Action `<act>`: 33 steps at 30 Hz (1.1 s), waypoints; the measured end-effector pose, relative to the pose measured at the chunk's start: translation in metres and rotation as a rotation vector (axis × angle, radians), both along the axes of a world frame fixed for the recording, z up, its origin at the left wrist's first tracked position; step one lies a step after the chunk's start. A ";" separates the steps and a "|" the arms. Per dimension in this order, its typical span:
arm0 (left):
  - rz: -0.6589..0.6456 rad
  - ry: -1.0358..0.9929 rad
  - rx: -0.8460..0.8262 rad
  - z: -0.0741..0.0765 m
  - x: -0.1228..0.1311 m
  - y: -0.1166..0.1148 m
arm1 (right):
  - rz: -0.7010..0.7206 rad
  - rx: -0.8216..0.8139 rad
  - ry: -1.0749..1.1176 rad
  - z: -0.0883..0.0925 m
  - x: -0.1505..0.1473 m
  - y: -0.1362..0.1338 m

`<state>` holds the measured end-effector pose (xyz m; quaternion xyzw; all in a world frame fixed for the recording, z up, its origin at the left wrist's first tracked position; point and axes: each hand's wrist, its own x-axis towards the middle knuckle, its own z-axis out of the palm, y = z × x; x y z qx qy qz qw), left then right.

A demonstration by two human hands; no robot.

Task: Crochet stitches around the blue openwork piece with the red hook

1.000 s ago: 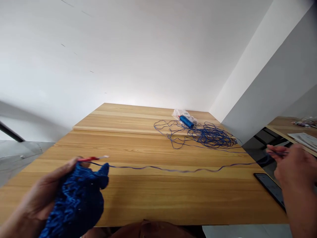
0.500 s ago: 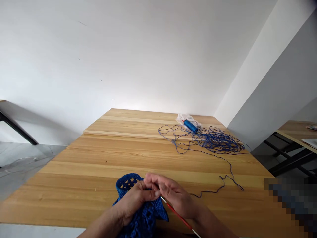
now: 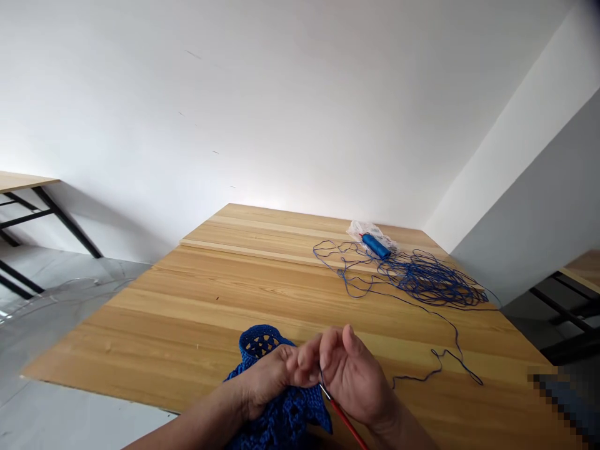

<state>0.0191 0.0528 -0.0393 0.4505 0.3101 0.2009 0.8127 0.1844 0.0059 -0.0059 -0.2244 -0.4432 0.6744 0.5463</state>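
My left hand (image 3: 279, 375) is closed, its thumb and fingers pinching a blue crocheted piece (image 3: 262, 340) with an openwork band at its top edge. My right hand (image 3: 351, 375) meets the left fingertips. Its palm faces me, the thumb stands up apart and the fingers are loosely bent. A crochet hook (image 3: 344, 417) with a red handle and metal tip slants in front of the right palm, its tip by a blue strand between the hands. I see no fingers wrapped round the hook. Blue yarn (image 3: 422, 378) trails on the table beyond the right hand.
On the wooden table (image 3: 164, 312), a loose heap of blue yarn (image 3: 431, 278) lies at the right. Behind it a blue yarn spool (image 3: 375, 246) rests by a clear plastic bag (image 3: 359, 228). Another table (image 3: 28, 181) stands at left, and a white wall (image 3: 281, 112) rises behind.
My view has swung left, so things appear shifted right. My right hand has rolled to show its palm, with the thumb lifted away from the fingers. The left hand keeps its pinch.
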 end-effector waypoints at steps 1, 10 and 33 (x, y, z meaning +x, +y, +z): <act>0.030 0.000 0.010 0.000 -0.001 0.000 | -0.134 0.100 -0.141 -0.003 -0.001 0.000; 0.185 0.068 -0.145 0.010 -0.011 -0.002 | -0.202 0.414 -0.982 -0.026 0.019 -0.025; 0.314 0.119 0.162 0.019 -0.003 -0.038 | -0.627 0.929 -1.287 -0.027 0.019 -0.046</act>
